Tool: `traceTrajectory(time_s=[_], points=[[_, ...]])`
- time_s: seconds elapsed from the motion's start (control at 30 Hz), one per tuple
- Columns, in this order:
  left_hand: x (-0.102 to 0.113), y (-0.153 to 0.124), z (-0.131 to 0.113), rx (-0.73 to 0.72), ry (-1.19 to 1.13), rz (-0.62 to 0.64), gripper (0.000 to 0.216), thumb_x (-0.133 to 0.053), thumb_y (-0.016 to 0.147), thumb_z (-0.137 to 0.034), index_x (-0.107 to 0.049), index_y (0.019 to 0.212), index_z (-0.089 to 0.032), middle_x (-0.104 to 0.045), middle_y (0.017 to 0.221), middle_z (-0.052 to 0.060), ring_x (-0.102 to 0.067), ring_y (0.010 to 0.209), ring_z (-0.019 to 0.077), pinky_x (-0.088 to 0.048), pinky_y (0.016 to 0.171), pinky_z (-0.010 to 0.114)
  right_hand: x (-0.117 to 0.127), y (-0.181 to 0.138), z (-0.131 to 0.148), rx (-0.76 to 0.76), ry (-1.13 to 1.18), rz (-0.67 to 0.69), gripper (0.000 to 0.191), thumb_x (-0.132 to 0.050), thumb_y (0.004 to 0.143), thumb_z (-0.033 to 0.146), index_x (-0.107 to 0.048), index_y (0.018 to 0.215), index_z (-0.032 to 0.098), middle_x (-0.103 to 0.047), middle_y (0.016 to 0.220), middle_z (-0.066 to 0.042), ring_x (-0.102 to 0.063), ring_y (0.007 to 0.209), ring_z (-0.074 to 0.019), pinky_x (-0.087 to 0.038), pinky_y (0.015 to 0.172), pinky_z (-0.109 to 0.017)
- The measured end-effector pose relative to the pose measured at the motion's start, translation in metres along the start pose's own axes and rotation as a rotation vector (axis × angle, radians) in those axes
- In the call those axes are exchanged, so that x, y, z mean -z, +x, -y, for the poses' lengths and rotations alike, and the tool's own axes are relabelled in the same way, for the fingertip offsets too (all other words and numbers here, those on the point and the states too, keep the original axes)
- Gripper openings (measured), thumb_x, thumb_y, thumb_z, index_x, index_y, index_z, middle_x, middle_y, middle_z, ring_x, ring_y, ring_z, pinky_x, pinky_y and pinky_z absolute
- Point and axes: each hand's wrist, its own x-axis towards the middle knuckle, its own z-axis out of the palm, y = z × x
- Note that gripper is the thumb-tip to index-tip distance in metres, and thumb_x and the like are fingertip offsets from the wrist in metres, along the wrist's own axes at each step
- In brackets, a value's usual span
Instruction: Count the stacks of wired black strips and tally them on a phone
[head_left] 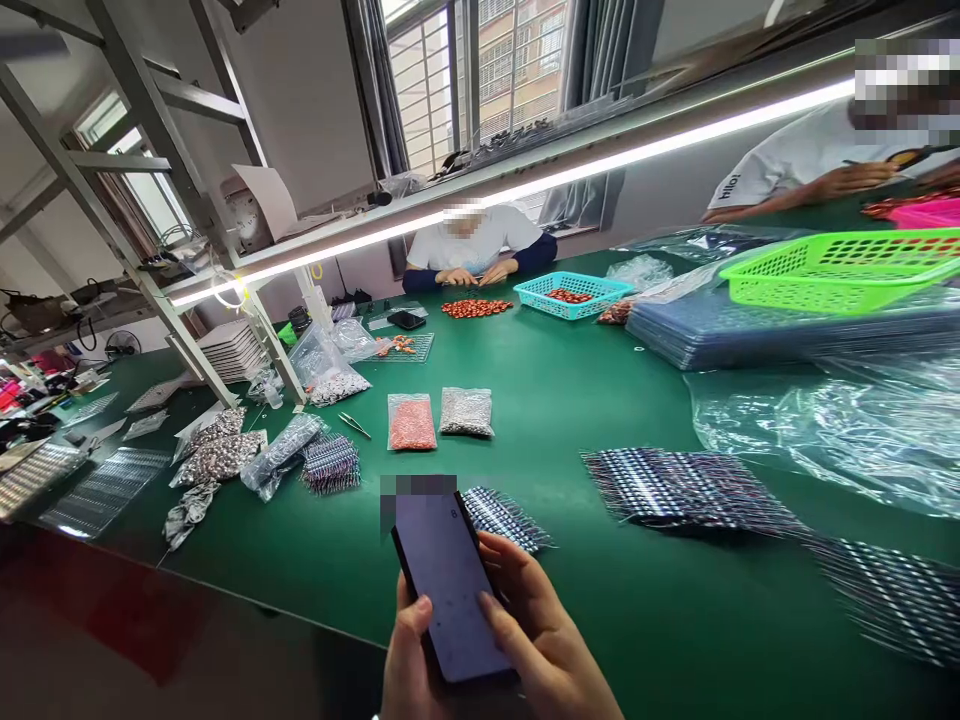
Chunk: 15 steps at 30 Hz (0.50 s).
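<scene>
A dark-edged smartphone (446, 590) with a pale lit screen is held up in front of me, over the near edge of the green table. My left hand (409, 650) grips its lower left side, thumb at the edge of the screen. On the right side, my right hand (536, 620) wraps round the phone, its thumb on the glass. Just behind the phone lies a small bundle of striped wired strips (504, 518), partly hidden by it. Beyond are a clear bag of orange-pink pieces (411, 422) and a clear bag of whitish pieces (466, 412).
Tweezers (354, 425) lie left of the bags, near bagged parts (217, 450). Long wired strips (690, 488) stretch to the right. A green basket (840, 272) stands on stacked plastic sheets (787, 325). A blue basket (574, 295) is farther back. Two people sit across the table (555, 390).
</scene>
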Motion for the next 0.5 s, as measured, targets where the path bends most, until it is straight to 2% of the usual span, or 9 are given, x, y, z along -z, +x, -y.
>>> traceTrajectory(time_s=[0.1,0.23,0.37,0.5], points=[[0.0003,-0.0006,-0.0021,0.004,0.013,0.011,0.055,-0.063,0.072,-0.037,-0.053,0.124,-0.021,-0.068,0.096,0.007,-0.059,0.101,0.0290,-0.045,0.088,0.039,0.0007,-0.0028,-0.0035,-0.001,0.022,0.031,0.042,-0.056,0.087,0.046,-0.046,0.127,0.034,-0.053,0.131,-0.007,-0.049,0.122,-0.0297,-0.051,0.095,-0.041],[0.0014,-0.0012,-0.0046,0.012,0.027,0.017,0.057,-0.065,0.072,-0.038,-0.052,0.125,-0.021,-0.067,0.096,0.007,-0.059,0.100,0.0287,-0.046,0.087,0.037,0.0016,-0.0080,-0.0079,0.022,0.047,0.134,0.054,-0.057,0.089,0.037,-0.034,0.138,0.035,-0.043,0.142,-0.006,-0.037,0.131,-0.0289,-0.046,0.100,-0.041],[0.0012,-0.0022,-0.0049,0.013,0.023,0.026,0.060,-0.063,0.073,-0.036,-0.047,0.130,-0.022,-0.067,0.096,0.006,-0.058,0.100,0.0283,-0.045,0.087,0.038,-0.0007,-0.0093,-0.0068,0.050,0.033,0.152,0.056,-0.056,0.088,0.031,-0.031,0.138,0.037,-0.041,0.143,-0.005,-0.039,0.130,-0.0279,-0.047,0.098,-0.040],[0.0021,-0.0026,-0.0039,-0.027,0.047,0.029,0.054,-0.059,0.076,-0.035,-0.049,0.128,-0.020,-0.067,0.093,0.007,-0.059,0.099,0.0282,-0.044,0.087,0.038,-0.0032,-0.0089,-0.0048,0.061,-0.097,0.142,0.065,-0.061,0.084,0.028,-0.027,0.139,0.037,-0.043,0.140,-0.006,-0.045,0.125,-0.0288,-0.048,0.096,-0.041]])
